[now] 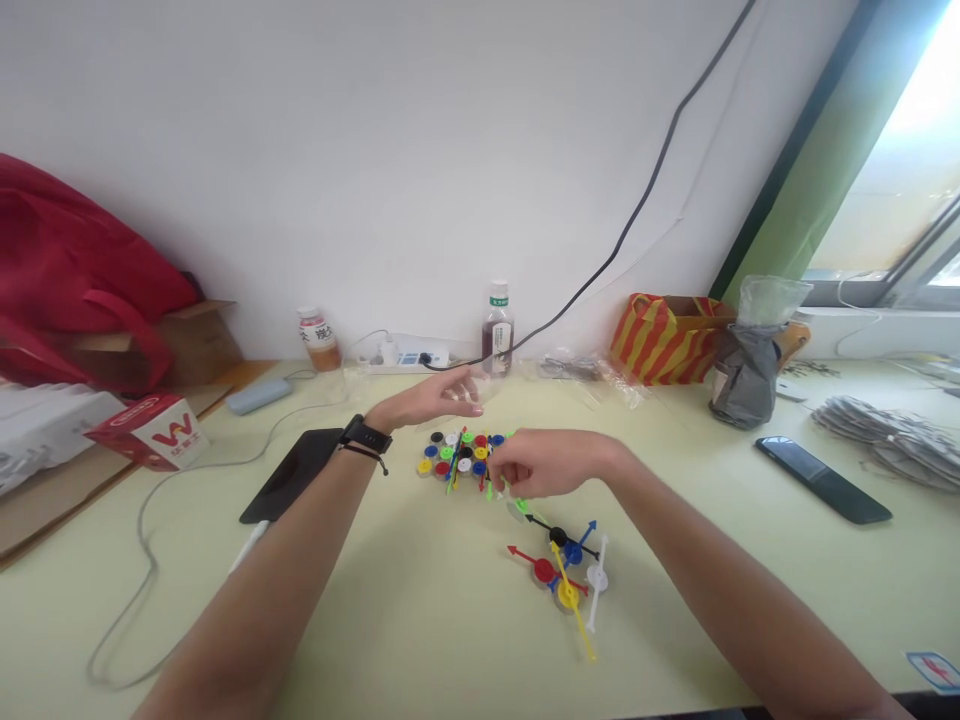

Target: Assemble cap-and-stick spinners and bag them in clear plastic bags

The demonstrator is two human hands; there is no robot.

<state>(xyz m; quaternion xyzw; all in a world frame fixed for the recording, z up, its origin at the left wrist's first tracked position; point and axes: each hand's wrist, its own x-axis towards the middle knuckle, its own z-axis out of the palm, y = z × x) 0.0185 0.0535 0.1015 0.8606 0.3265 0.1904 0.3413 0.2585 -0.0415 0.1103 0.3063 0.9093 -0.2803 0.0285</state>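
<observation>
Small round discs in several colours (442, 453) lie in rows mid-table, with thin arrow pointers on some of them. Just behind this cluster hovers my left hand (431, 398), its fingers stretched out and holding nothing. My right hand (551, 462) is at the cluster's right end, fingers bent down in a pinch; what is between the fingertips is hidden. Closer to me lies a loose group of arrow spinners: red (544, 571), yellow (568, 594), black (558, 538), blue (574, 553) and white (597, 577). A green spinner (523, 505) shows partly below my right hand.
A dark bottle (498, 335) and a power strip (409, 355) stand by the wall. To the left are a black tablet (289, 475), a red-and-white box (154, 432) and a cable. On the right lie a phone (823, 480), a striped bag (660, 340) and a grey bag (744, 380).
</observation>
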